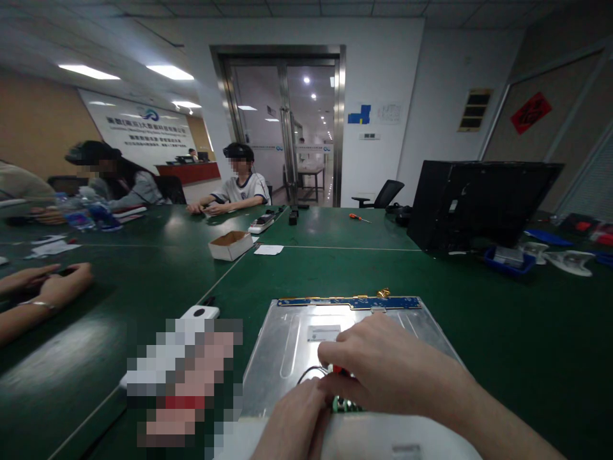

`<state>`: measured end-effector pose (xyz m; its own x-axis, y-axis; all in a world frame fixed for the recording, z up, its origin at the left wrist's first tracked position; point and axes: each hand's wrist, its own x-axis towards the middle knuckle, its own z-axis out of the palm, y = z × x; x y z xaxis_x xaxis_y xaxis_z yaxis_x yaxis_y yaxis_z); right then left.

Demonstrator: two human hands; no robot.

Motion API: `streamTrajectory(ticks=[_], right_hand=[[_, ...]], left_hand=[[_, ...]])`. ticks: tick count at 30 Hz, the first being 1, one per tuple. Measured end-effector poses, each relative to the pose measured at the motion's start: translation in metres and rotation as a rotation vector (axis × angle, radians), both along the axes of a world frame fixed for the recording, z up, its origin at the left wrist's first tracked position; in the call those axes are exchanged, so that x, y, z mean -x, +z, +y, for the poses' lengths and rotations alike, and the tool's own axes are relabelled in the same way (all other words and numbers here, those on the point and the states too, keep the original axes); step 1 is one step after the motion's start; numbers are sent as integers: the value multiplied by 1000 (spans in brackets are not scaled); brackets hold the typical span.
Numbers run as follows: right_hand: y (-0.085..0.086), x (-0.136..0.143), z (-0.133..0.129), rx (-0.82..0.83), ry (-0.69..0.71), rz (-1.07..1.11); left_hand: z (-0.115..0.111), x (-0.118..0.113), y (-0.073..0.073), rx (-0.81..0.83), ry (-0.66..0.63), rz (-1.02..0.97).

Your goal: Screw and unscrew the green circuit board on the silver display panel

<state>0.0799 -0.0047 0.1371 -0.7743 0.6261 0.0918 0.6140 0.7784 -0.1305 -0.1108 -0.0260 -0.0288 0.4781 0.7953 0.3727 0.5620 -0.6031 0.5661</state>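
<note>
A flat silver metal-backed panel (268, 345), like the rear of a display, lies in front of me with a blue circuit strip (330, 303) along its far edge. Over its near part, my right hand (378, 361) is closed, with a bit of something red (339, 369) showing at its fingers. My left hand (304, 406) comes up from below and touches the right one; its bent fingers are closed and partly covered. Just beneath the hands a green circuit board (345, 404) peeks out. A thin black wire (310, 370) curves over the metal beside them.
Left of the panel lies a white power strip (198, 314) beside a blurred-out patch. Farther off are an open cardboard box (230, 246) and an orange screwdriver (357, 217). A black monitor-like housing (479, 204) and blue tray (510, 260) occupy the right. Several people sit leftward.
</note>
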Motion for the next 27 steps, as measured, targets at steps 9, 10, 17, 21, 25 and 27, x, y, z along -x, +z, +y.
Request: streamTrajectory(ticks=[9, 10, 17, 21, 25, 27], right_hand=[[-1, -4, -3, 1, 33, 52], [-1, -3, -2, 6, 31, 57], [0, -1, 2, 11, -29, 3], [0, 0, 1, -15, -37, -22], [0, -1, -2, 2, -9, 3], [0, -3, -3, 9, 18, 17]], left_hand=[[-1, -5, 5, 4, -15, -15], [-1, -5, 5, 3, -15, -16], [-1, -2, 1, 4, -26, -5], [0, -2, 3, 3, -45, 0], [1, -3, 7, -1, -65, -2], [1, -3, 7, -5, -71, -4]])
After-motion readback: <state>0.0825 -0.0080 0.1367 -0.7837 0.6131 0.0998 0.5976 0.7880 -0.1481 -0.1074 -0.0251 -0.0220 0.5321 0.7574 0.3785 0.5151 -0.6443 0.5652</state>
